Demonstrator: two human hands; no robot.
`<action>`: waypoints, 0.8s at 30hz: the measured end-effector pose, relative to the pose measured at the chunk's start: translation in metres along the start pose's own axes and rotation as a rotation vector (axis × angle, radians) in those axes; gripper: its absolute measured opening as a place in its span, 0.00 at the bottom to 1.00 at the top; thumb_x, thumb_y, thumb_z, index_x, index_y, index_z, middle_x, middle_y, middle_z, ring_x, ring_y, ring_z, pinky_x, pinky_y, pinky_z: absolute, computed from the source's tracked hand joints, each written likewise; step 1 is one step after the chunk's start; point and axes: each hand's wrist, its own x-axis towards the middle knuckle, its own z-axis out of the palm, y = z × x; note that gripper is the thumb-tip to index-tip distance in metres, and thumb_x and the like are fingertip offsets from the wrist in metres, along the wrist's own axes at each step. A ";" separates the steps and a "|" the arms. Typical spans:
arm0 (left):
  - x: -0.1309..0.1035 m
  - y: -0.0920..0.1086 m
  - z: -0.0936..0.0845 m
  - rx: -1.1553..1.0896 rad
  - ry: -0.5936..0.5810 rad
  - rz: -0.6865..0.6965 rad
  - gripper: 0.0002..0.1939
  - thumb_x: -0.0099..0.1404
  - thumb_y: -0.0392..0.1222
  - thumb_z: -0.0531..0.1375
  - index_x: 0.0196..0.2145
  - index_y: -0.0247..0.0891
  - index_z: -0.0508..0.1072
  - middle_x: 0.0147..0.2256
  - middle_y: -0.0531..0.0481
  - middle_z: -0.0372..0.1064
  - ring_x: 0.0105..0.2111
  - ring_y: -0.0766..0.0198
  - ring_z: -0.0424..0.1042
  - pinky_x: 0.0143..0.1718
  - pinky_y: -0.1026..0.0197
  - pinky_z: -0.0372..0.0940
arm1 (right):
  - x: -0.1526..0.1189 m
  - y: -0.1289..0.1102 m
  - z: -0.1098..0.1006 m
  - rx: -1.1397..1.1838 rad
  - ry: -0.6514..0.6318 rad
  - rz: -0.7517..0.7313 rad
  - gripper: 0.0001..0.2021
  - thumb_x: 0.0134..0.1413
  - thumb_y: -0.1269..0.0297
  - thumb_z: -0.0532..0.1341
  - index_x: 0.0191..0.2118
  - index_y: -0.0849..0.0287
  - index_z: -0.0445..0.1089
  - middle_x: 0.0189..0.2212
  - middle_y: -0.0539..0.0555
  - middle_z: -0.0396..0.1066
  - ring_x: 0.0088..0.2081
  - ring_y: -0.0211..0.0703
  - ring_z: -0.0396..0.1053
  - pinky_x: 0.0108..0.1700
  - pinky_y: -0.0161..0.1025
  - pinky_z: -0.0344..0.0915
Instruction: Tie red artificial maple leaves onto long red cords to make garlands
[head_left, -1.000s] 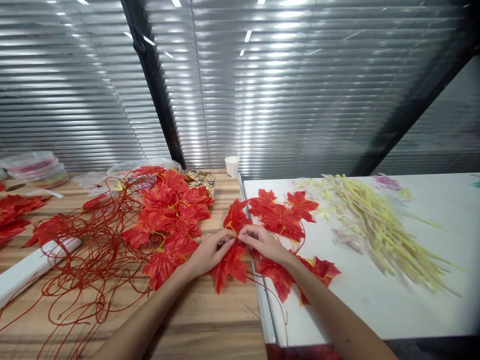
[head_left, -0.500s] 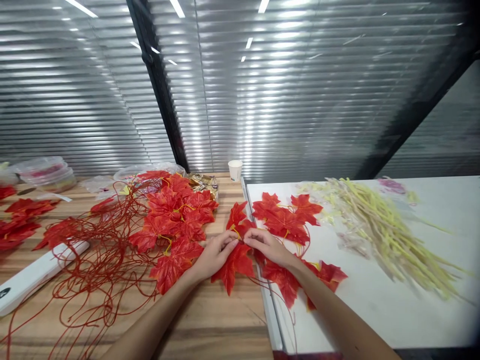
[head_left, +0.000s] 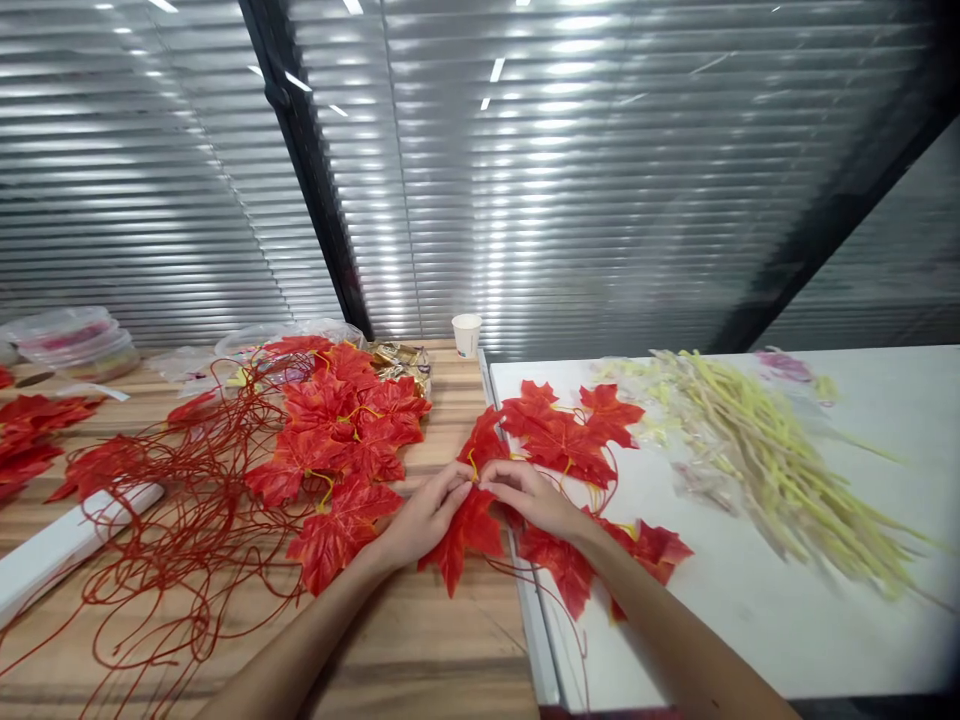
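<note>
Leaf (head_left: 469,540) at fingers (head_left: 454,477); cords (head_left: 201,495) leftward; cup (head_left: 466,338) beyond

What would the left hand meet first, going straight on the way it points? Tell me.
Most likely the right hand: it lies just ahead of the left hand, the two nearly meeting by a yellow stem. One view leaves any gap in depth unclear.

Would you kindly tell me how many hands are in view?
2: the left hand over the wooden tabletop, and the right hand beside it where the white tabletop begins, both pinching at the yellow stem of a red leaf. No other hand shows.
</note>
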 end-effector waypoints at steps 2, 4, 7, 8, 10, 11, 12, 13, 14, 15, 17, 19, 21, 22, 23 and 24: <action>0.000 -0.001 0.000 -0.023 -0.001 0.000 0.11 0.64 0.45 0.46 0.39 0.37 0.62 0.34 0.51 0.64 0.37 0.65 0.64 0.41 0.63 0.59 | 0.000 -0.002 0.000 -0.001 0.016 0.011 0.09 0.52 0.60 0.55 0.29 0.59 0.65 0.26 0.48 0.63 0.26 0.35 0.60 0.30 0.32 0.58; 0.001 -0.001 0.001 -0.053 -0.002 -0.001 0.11 0.64 0.45 0.46 0.39 0.37 0.62 0.34 0.50 0.64 0.37 0.65 0.64 0.41 0.63 0.59 | 0.000 -0.004 0.000 -0.016 0.035 0.023 0.08 0.51 0.61 0.55 0.28 0.60 0.65 0.25 0.48 0.63 0.25 0.35 0.60 0.29 0.32 0.58; 0.001 0.001 0.000 -0.070 -0.007 -0.010 0.11 0.64 0.45 0.47 0.39 0.37 0.63 0.34 0.51 0.64 0.36 0.65 0.64 0.40 0.63 0.59 | -0.001 -0.007 0.000 -0.036 0.054 0.040 0.07 0.51 0.64 0.55 0.27 0.60 0.66 0.23 0.48 0.63 0.25 0.34 0.59 0.28 0.31 0.57; 0.001 0.001 0.000 -0.069 -0.010 -0.015 0.11 0.64 0.45 0.47 0.39 0.37 0.63 0.34 0.51 0.64 0.36 0.65 0.64 0.40 0.64 0.59 | -0.001 -0.007 0.000 -0.045 0.058 0.044 0.06 0.50 0.65 0.55 0.27 0.60 0.66 0.23 0.48 0.63 0.25 0.34 0.59 0.27 0.31 0.57; 0.000 0.003 0.000 -0.068 -0.021 -0.026 0.11 0.64 0.45 0.47 0.38 0.37 0.63 0.33 0.51 0.64 0.34 0.66 0.64 0.38 0.64 0.59 | -0.001 -0.008 0.000 -0.064 0.066 0.043 0.06 0.50 0.66 0.55 0.27 0.60 0.66 0.23 0.48 0.63 0.25 0.34 0.59 0.27 0.30 0.56; 0.000 0.004 0.000 -0.067 -0.028 -0.033 0.10 0.64 0.44 0.47 0.38 0.37 0.63 0.32 0.52 0.64 0.33 0.66 0.64 0.37 0.65 0.59 | -0.001 -0.007 0.000 -0.071 0.071 0.038 0.06 0.50 0.66 0.55 0.27 0.60 0.66 0.23 0.48 0.63 0.25 0.34 0.60 0.27 0.30 0.56; 0.001 0.004 0.000 -0.069 -0.034 -0.040 0.10 0.64 0.45 0.47 0.37 0.37 0.62 0.31 0.52 0.63 0.32 0.67 0.63 0.36 0.65 0.59 | -0.001 -0.007 -0.001 -0.074 0.074 0.030 0.06 0.50 0.66 0.55 0.27 0.60 0.66 0.23 0.48 0.63 0.25 0.34 0.60 0.28 0.31 0.56; 0.001 0.004 0.000 -0.070 -0.039 -0.047 0.10 0.64 0.45 0.47 0.37 0.37 0.62 0.30 0.52 0.63 0.31 0.67 0.63 0.35 0.65 0.59 | -0.001 -0.006 -0.001 -0.075 0.076 0.022 0.06 0.50 0.66 0.55 0.27 0.60 0.66 0.23 0.48 0.64 0.26 0.34 0.60 0.28 0.31 0.57; 0.001 0.004 0.000 -0.072 -0.043 -0.053 0.10 0.64 0.45 0.47 0.37 0.37 0.62 0.30 0.53 0.63 0.30 0.67 0.63 0.34 0.66 0.58 | 0.000 -0.005 -0.001 -0.072 0.076 0.017 0.06 0.50 0.66 0.55 0.27 0.60 0.66 0.23 0.48 0.64 0.26 0.34 0.60 0.28 0.31 0.56; 0.001 0.004 0.000 -0.074 -0.046 -0.059 0.10 0.64 0.45 0.47 0.37 0.37 0.62 0.29 0.53 0.63 0.30 0.68 0.62 0.33 0.66 0.58 | 0.000 -0.004 -0.001 -0.068 0.073 0.013 0.06 0.50 0.65 0.55 0.27 0.60 0.66 0.23 0.48 0.63 0.25 0.34 0.59 0.28 0.31 0.56; 0.002 0.003 0.000 -0.081 -0.051 -0.070 0.10 0.64 0.45 0.47 0.37 0.37 0.62 0.28 0.53 0.63 0.29 0.68 0.62 0.32 0.66 0.58 | 0.001 0.000 -0.002 -0.061 0.065 0.012 0.06 0.50 0.65 0.55 0.28 0.60 0.66 0.22 0.47 0.62 0.25 0.34 0.58 0.28 0.31 0.55; 0.002 0.002 0.000 -0.090 -0.048 -0.078 0.10 0.64 0.45 0.48 0.37 0.36 0.63 0.27 0.53 0.62 0.28 0.68 0.61 0.32 0.66 0.57 | 0.002 0.003 -0.003 -0.051 0.053 0.012 0.06 0.50 0.65 0.56 0.28 0.60 0.66 0.22 0.47 0.62 0.24 0.34 0.58 0.27 0.31 0.55; 0.002 0.001 0.001 -0.108 -0.044 -0.089 0.11 0.63 0.45 0.49 0.37 0.36 0.63 0.26 0.53 0.61 0.27 0.68 0.61 0.31 0.66 0.57 | 0.002 0.006 -0.003 -0.038 0.038 0.014 0.06 0.50 0.64 0.56 0.28 0.61 0.66 0.23 0.47 0.62 0.25 0.34 0.58 0.27 0.31 0.55; 0.002 0.001 0.001 -0.122 -0.043 -0.097 0.11 0.63 0.45 0.49 0.37 0.36 0.63 0.25 0.54 0.61 0.27 0.69 0.60 0.30 0.67 0.56 | 0.002 0.006 -0.004 -0.032 0.031 0.017 0.06 0.50 0.64 0.56 0.28 0.61 0.66 0.23 0.47 0.63 0.24 0.34 0.58 0.26 0.31 0.54; 0.002 0.000 0.001 -0.139 -0.042 -0.109 0.11 0.62 0.45 0.50 0.37 0.36 0.63 0.25 0.54 0.60 0.26 0.70 0.59 0.29 0.67 0.55 | 0.002 0.006 -0.004 -0.027 0.022 0.020 0.07 0.50 0.63 0.56 0.28 0.61 0.66 0.22 0.47 0.63 0.24 0.34 0.58 0.26 0.31 0.54; 0.002 0.000 0.001 -0.158 -0.043 -0.121 0.11 0.62 0.46 0.50 0.37 0.35 0.63 0.24 0.55 0.59 0.25 0.70 0.58 0.27 0.68 0.54 | 0.002 0.005 -0.004 -0.024 0.017 0.024 0.07 0.50 0.63 0.56 0.28 0.61 0.66 0.22 0.47 0.63 0.24 0.34 0.58 0.26 0.31 0.54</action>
